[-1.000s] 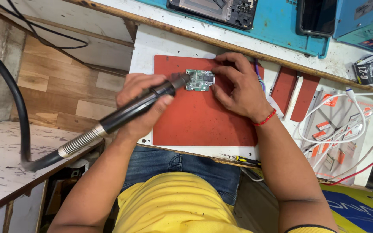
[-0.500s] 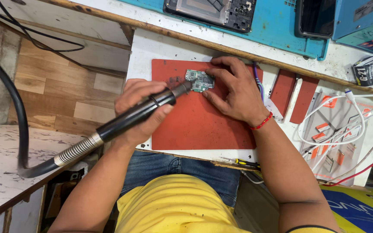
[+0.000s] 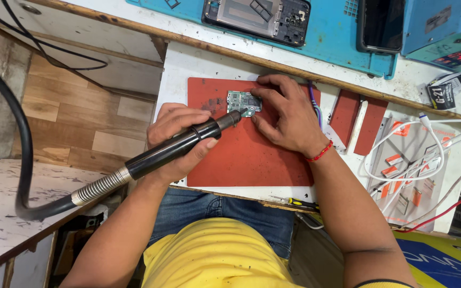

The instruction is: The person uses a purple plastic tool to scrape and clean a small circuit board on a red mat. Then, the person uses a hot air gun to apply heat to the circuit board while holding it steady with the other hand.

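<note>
A small green circuit board (image 3: pixel 243 102) lies on a red mat (image 3: pixel 246 154) on a white work surface. My left hand (image 3: pixel 174 140) grips a black hot-air wand (image 3: pixel 180 146) with a metal spring collar and thick black hose. The wand's nozzle tip rests at the board's lower edge. My right hand (image 3: pixel 286 114) lies on the mat, its fingers pinning the board from the right and from above. A red thread circles that wrist.
A blue mat (image 3: pixel 326 37) at the back carries an opened phone (image 3: pixel 257 16) and a dark phone (image 3: pixel 380 24). Two red pads (image 3: pixel 358 120), white cables (image 3: pixel 417 154) and small parts lie to the right. A yellow-handled screwdriver (image 3: pixel 297 202) rests at the front edge. Wooden floor lies left.
My right hand and the board have shifted slightly on the mat, and the wand's nozzle has stayed against the board. The camera view has tilted a little.
</note>
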